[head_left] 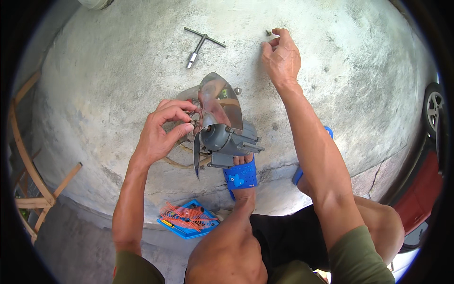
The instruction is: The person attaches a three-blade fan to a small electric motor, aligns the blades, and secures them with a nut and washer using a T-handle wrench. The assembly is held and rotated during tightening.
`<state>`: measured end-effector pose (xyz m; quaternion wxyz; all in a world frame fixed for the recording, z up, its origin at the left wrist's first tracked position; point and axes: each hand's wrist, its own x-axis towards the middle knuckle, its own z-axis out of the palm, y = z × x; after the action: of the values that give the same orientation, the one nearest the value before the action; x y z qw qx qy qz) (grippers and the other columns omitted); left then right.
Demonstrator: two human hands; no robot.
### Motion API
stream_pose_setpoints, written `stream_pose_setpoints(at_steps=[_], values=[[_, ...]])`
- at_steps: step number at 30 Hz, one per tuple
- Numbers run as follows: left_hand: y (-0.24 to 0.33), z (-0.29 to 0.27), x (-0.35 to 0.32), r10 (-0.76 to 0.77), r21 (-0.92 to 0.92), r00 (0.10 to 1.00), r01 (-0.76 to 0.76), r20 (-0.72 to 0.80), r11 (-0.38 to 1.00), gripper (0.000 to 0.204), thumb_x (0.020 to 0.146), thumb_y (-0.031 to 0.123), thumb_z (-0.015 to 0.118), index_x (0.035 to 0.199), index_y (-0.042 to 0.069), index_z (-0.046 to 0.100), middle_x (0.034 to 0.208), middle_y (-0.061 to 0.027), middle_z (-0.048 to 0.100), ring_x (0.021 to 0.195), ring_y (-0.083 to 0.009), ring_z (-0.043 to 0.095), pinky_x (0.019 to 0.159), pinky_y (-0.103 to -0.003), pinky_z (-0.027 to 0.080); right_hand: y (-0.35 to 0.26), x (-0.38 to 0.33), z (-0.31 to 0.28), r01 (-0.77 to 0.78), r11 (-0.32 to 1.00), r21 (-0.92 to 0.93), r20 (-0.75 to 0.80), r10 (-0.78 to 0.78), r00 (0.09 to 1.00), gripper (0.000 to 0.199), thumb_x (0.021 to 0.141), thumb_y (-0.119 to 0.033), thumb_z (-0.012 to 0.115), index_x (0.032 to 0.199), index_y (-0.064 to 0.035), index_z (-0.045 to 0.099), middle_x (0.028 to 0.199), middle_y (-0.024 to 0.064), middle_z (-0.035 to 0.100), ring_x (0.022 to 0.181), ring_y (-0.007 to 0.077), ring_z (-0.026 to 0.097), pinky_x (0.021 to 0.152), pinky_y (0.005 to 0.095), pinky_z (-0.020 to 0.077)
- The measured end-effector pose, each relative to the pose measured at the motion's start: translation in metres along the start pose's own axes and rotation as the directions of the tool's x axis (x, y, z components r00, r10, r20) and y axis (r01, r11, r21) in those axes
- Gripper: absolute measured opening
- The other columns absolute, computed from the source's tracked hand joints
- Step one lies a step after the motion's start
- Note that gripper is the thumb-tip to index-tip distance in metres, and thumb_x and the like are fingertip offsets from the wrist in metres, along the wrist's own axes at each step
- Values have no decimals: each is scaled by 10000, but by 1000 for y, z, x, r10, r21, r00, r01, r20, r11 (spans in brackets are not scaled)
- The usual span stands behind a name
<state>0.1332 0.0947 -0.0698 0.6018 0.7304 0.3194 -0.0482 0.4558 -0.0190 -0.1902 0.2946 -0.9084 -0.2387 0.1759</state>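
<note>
A grey electric motor [220, 137] with a shiny metal fan blade [222, 102] lies on the concrete, against my foot in a blue sandal [241, 175]. My left hand [163, 128] is at the hub of the blade, thumb and fingertips pinched on a small metal piece [193, 122]; its exact kind is hard to make out. Farther off, my right hand [282, 57] reaches down to the concrete with fingers apart. Beside its fingertips is a small bolt [268, 33]. A T-handle socket wrench [201, 47] lies left of that hand.
A small round metal part [238, 90] rests just beyond the blade. Near my leg, a blue fan housing [187, 232] carries an orange wire grille [182, 215]. A wooden frame [38, 189] stands at the left; a red car [414, 194] is at the right.
</note>
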Motion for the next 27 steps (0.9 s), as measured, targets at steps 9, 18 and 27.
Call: stream_pose_setpoints(at_steps=[9, 18, 27], values=[[-1, -3, -3, 0, -5, 1000, 0, -10, 1000, 107, 968, 46, 840, 1027, 5, 762, 1383, -139, 777, 1324, -263, 671, 1129, -428, 600, -12, 43, -10, 24, 990, -137, 90, -12, 996, 283, 1016, -272, 797, 1240, -100, 819, 1164, 114, 844, 1147, 318, 781, 1023, 482, 613], [-4, 0, 2, 24, -46, 999, -23, 22, 999, 89, 987, 17, 823, 1058, 1, 772, 1416, -158, 764, 1344, -254, 676, 1146, -443, 600, -9, -11, -57, -182, 937, 299, 115, 154, 981, 255, 1028, -258, 830, 1176, -62, 900, 992, 102, 874, 899, 207, 815, 838, 384, 644], [-8, 2, -4, -22, -79, 1000, 21, -16, 997, 84, 981, 21, 829, 1051, 4, 786, 1401, -133, 782, 1345, -255, 686, 1120, -432, 601, -53, -208, -109, -228, 753, 618, 166, 159, 973, 265, 941, 72, 864, 1194, -5, 842, 1098, 98, 827, 960, 149, 752, 815, 278, 607]])
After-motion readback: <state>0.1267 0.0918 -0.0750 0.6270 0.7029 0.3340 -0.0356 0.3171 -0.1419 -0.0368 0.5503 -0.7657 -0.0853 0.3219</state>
